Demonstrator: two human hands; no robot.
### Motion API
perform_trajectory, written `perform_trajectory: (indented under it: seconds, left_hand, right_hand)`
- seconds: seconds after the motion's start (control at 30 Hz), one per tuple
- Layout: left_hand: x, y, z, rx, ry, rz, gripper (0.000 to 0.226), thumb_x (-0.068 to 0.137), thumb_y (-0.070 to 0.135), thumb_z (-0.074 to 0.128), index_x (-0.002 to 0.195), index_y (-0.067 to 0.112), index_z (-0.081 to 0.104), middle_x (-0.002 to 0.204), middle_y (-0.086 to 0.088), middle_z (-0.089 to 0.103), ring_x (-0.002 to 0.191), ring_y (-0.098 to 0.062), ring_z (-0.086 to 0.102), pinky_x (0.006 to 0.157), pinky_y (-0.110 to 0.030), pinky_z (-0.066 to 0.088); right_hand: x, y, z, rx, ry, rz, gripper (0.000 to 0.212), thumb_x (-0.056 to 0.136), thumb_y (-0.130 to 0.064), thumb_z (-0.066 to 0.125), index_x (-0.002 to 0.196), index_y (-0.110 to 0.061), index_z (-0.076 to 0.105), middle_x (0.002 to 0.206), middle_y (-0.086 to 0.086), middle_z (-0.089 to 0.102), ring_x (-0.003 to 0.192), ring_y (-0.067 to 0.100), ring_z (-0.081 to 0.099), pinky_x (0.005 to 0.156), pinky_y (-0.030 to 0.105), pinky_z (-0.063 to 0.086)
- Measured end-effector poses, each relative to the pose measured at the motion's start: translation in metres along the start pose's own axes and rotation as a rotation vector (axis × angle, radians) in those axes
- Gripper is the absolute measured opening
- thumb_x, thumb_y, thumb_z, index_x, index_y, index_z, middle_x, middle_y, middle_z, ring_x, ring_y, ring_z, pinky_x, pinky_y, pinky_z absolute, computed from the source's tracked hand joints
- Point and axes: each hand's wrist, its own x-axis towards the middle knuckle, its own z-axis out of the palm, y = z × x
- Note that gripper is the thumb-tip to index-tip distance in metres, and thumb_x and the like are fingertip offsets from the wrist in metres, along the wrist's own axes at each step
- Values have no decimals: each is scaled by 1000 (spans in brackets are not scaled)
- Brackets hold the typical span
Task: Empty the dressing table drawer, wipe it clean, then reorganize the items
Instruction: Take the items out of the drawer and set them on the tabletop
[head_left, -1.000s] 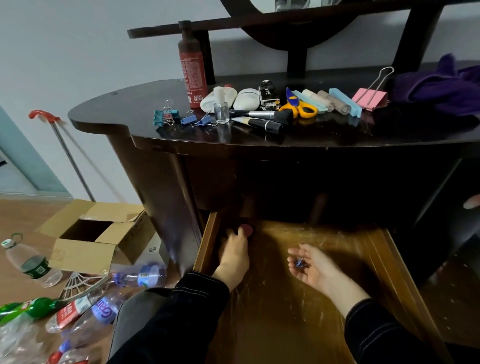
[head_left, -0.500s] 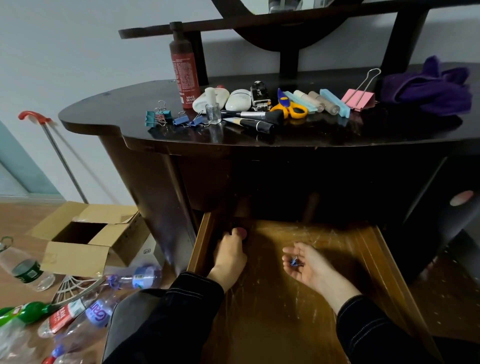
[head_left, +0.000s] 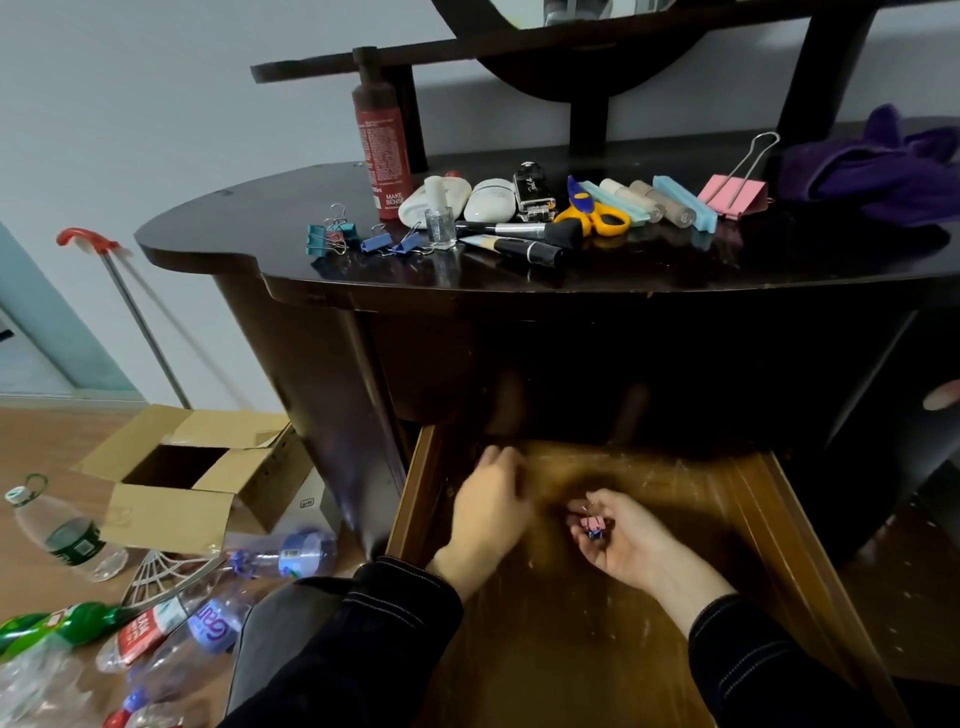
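The wooden drawer (head_left: 737, 519) stands pulled out below the dark dressing table top (head_left: 675, 270). My left hand (head_left: 488, 509) is at the drawer's back left, blurred, its fingers bent over that corner. What lies under them is hidden. My right hand (head_left: 618, 540) lies palm up in the middle of the drawer and holds small pink and blue binder clips (head_left: 592, 525). On the table top lie several emptied items: a red bottle (head_left: 382, 140), binder clips (head_left: 332, 236), a nail polish bottle (head_left: 439, 215), scissors (head_left: 597, 215), tubes and a large pink clip (head_left: 732, 195).
A purple cloth (head_left: 878, 166) lies on the table top at the right. On the floor to the left are an open cardboard box (head_left: 197, 467) and several plastic bottles (head_left: 171, 623). A red-handled pole (head_left: 130, 306) leans on the wall.
My left hand has curled over the small red round thing it was touching at the back left corner, which no longer shows. My right hand has closed more around the small clips.
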Motion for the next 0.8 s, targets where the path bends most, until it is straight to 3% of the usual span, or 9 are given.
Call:
perform_trajectory:
  seconds: [0.1,0.2,0.3,0.5,0.67,0.73,0.8]
  left_hand:
    - [5,-19,-5,246,-190,-239,41,94,4,50,135,8,50,135,-14,41,103,-35,62,77,-37,53]
    - [5,-27,-2,286,-331,-283,35,96,-2,48,130,4,55,133,-16,52,112,-31,61,91,-37,54]
    - [6,-32,3,268,-340,-262,27,95,-7,47,114,3,63,116,-14,66,104,-28,65,89,-39,56]
    - [5,-36,4,228,-305,-260,28,94,-9,50,112,4,66,108,-12,69,97,-26,68,85,-36,58]
    - [6,-25,0,76,-217,-288,14,84,-3,60,93,4,68,90,-9,67,79,-23,67,68,-33,60]
    - [5,-12,-1,-131,-156,-233,8,82,1,63,83,6,69,87,-7,67,77,-20,65,66,-33,59]
    - [1,6,-3,-510,-191,-214,4,84,2,65,82,5,68,82,-12,69,72,-24,66,66,-38,58]
  right_hand:
    - [3,0,-2,-27,-13,-23,31,104,-20,51,115,4,67,93,17,62,68,18,60,49,23,55]
    - [4,1,-1,-32,-19,-22,29,103,-18,52,112,5,68,94,18,62,70,20,60,50,26,57]
    - [3,1,0,-30,-23,-23,28,103,-18,53,110,5,68,94,19,62,71,21,61,50,26,57]
    - [1,1,0,-19,-9,-36,27,103,-17,53,108,4,69,94,18,62,71,20,61,52,27,58]
    - [3,1,-1,-17,1,-35,29,103,-19,53,110,3,69,97,19,62,72,21,62,52,27,57]
    - [5,1,0,-23,20,-44,28,102,-21,55,110,1,69,101,19,62,77,23,63,53,30,58]
    - [8,2,2,-10,57,-46,24,101,-24,56,111,-4,65,104,19,64,84,26,65,55,34,58]
